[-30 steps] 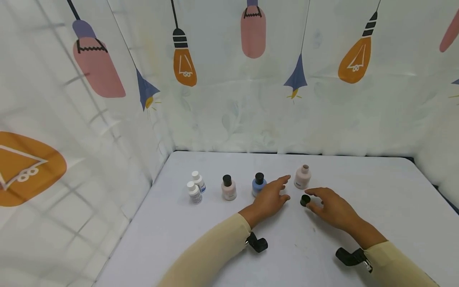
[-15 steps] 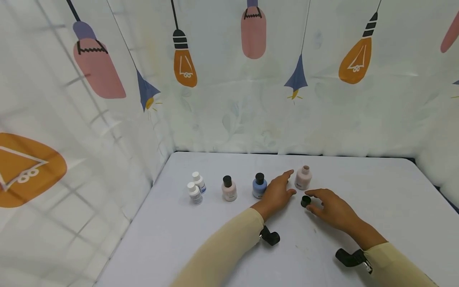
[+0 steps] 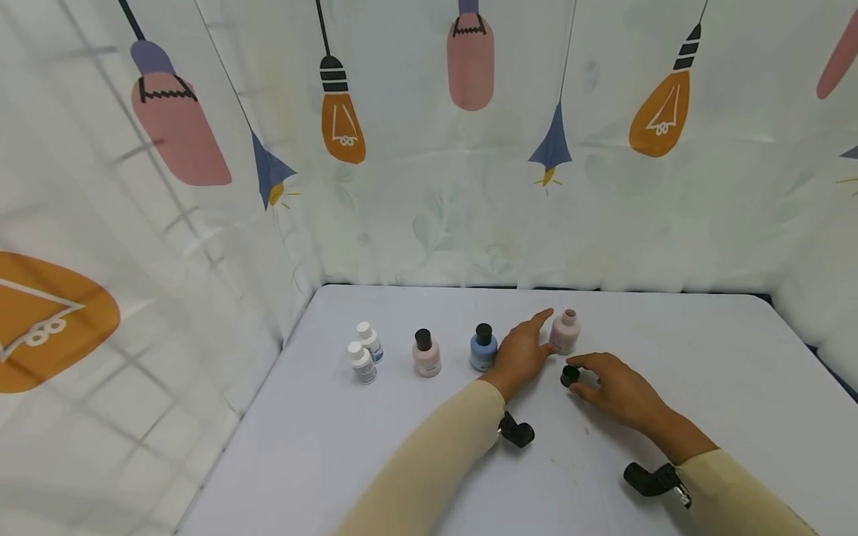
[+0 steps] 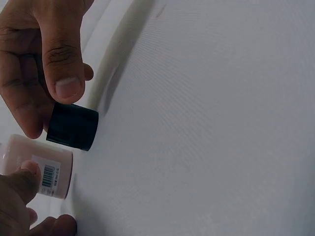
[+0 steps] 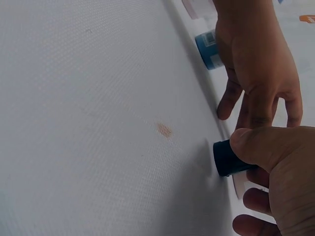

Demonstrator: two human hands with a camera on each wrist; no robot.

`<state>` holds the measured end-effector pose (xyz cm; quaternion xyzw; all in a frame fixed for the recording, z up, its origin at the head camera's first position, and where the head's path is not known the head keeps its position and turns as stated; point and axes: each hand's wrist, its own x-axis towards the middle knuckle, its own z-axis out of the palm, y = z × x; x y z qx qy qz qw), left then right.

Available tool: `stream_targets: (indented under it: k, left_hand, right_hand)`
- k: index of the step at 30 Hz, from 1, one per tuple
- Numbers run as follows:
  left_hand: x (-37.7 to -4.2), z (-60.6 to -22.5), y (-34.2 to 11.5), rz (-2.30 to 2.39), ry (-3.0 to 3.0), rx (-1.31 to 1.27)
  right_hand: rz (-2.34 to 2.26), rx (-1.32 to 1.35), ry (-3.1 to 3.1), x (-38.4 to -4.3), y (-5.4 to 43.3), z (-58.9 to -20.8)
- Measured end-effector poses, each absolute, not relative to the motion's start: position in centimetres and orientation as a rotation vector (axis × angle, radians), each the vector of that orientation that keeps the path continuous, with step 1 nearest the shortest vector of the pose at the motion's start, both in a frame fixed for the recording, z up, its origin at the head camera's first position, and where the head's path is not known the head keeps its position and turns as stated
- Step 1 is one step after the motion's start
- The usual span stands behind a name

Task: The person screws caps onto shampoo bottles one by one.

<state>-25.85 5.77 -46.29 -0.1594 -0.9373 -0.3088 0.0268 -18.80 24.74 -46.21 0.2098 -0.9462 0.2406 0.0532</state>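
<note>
My right hand [image 3: 620,391] pinches a small black bottle cap [image 3: 570,375] between thumb and fingers, low over the table. In the left wrist view the thumb lies against the cap [image 4: 73,126]. Just behind it stands an uncapped pale pink nail polish bottle [image 3: 564,333], upright with its neck bare. My left hand [image 3: 521,353] is at this bottle's left side, fingers extended. Its thumb overlaps the barcode label of the pink bottle [image 4: 56,174] in the left wrist view. A blue bottle [image 3: 483,348] with a black cap stands just left of that hand.
Further left on the white table [image 3: 302,461] stand a capped pink bottle [image 3: 427,354] and two small white-capped bottles, one in front [image 3: 362,363] and one behind [image 3: 370,342]. A patterned curtain [image 3: 415,223] borders the table's back and left side.
My left hand has moved right, away from the blue bottle, until its thumb overlaps the uncapped pink bottle. The right hand and the cap have stayed nearly still.
</note>
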Motion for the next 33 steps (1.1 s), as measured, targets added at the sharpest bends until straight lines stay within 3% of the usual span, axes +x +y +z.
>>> stream_targets:
  k: [33]
  left_hand:
    - [-26.54, -46.2, 6.23, -1.158, -2.922, -0.546]
  right_hand:
    - [0.689, 0.577, -2.906, -19.33, 24.88, -46.57]
